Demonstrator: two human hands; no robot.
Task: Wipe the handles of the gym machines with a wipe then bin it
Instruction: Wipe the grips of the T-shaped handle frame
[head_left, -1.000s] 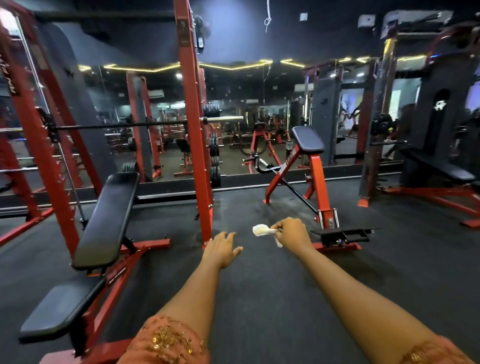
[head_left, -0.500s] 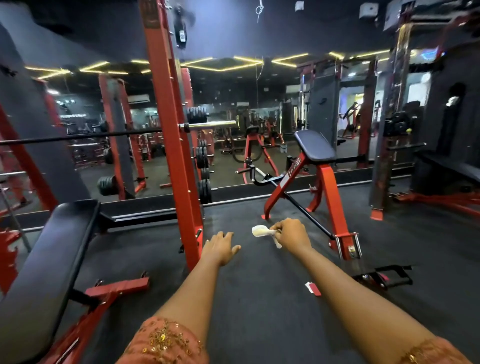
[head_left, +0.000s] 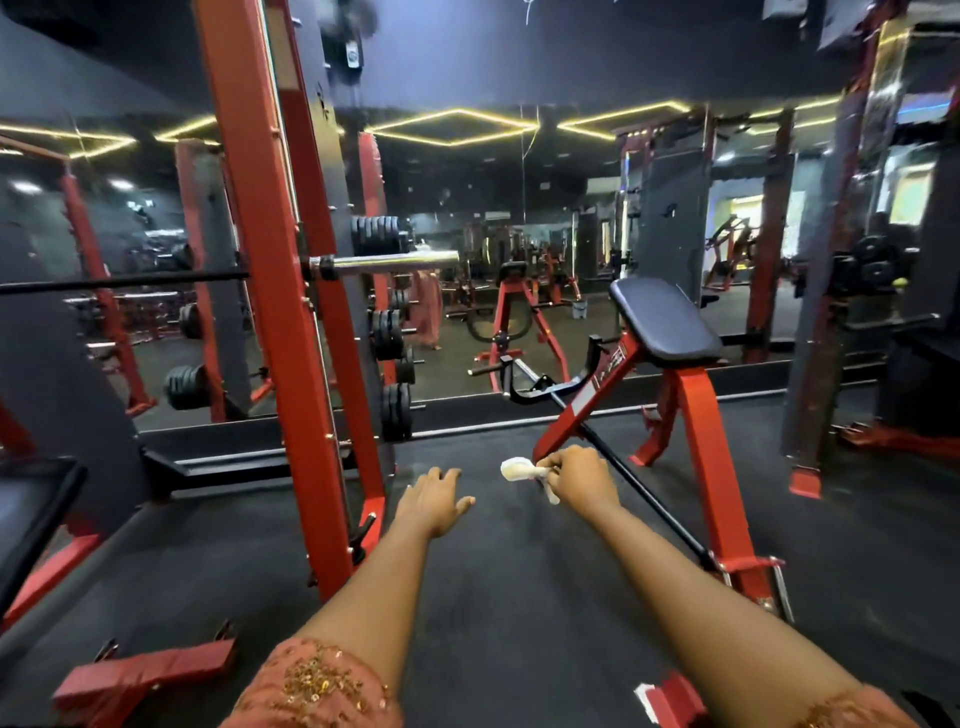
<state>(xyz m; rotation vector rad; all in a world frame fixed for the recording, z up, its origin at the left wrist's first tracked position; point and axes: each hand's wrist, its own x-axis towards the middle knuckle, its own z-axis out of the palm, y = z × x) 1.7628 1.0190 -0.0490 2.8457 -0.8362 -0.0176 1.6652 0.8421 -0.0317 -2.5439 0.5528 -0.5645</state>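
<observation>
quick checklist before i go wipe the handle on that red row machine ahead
1. Wipe in hand: ok. The right hand is closed on the crumpled white wipe.
2. Left hand free: ok, open and empty.
3. Target in sight: ok. The black handle of the red row machine with the black pad sits ahead, near the mirror.
4. Path clear: ok. Bare dark rubber floor lies between you and it; mind the long black bar running low beside your right hand.
5. Wipe still damp or clean enough: cannot tell.
6. Bin located: not ok, none in view.
</observation>
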